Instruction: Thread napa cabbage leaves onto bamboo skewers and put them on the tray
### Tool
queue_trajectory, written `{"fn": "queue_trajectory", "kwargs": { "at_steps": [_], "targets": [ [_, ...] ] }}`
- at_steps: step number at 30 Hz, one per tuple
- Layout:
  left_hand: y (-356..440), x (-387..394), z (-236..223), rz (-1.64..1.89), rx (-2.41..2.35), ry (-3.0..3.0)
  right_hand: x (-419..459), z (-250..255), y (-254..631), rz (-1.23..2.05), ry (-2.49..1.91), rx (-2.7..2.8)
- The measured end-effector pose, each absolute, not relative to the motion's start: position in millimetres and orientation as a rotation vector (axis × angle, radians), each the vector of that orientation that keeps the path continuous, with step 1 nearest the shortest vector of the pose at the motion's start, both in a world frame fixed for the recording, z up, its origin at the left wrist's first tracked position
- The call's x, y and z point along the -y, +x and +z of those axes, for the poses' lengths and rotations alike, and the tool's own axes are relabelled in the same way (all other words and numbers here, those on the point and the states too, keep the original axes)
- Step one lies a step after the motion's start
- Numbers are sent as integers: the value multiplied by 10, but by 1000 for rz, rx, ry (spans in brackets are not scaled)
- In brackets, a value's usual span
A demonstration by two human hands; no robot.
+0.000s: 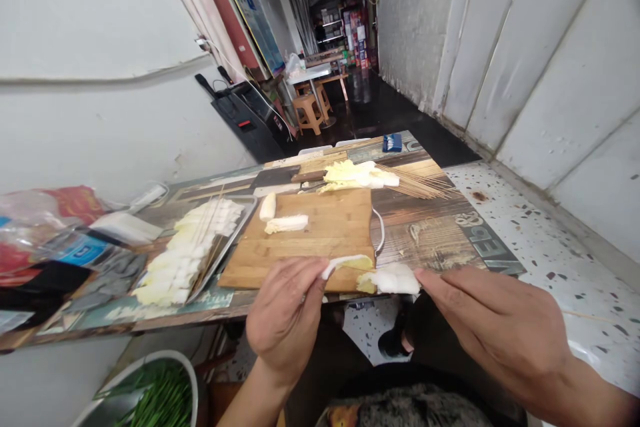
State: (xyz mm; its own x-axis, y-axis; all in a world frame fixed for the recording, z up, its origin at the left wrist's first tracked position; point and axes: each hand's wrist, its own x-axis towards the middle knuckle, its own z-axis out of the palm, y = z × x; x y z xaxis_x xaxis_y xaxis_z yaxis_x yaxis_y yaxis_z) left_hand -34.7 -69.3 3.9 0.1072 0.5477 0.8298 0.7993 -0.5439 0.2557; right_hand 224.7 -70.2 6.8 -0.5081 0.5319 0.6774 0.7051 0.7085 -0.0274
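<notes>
My left hand is closed, pinching the white end of a napa cabbage leaf just above the near edge of the wooden cutting board. My right hand is closed round a thin bamboo skewer, whose tail sticks out to the right behind it. Against the right fingertips sits a folded white cabbage piece, its yellow frill touching or close to the other leaf. Two cabbage pieces lie on the board.
A metal tray of skewered cabbage stands left of the board. Behind it lie a cleaver, more cabbage leaves and loose skewers. A bowl of green vegetables is below left. Plastic bags crowd the table's left end.
</notes>
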Motion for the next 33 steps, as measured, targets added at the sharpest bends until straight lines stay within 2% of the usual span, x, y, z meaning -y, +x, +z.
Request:
{"fn": "queue_trajectory", "kwargs": {
  "at_steps": [12,19,33],
  "targets": [
    [-329,687,74,-1332,1257,-2180,708,52,2282,-369,-958,2247],
    [-296,671,104,-1211,1054,-2213,735,69,2326,-374,-943,2302],
    [-266,761,150,-1093,1099,-2073,831,96,2312,-442,-867,2226]
  ]
}}
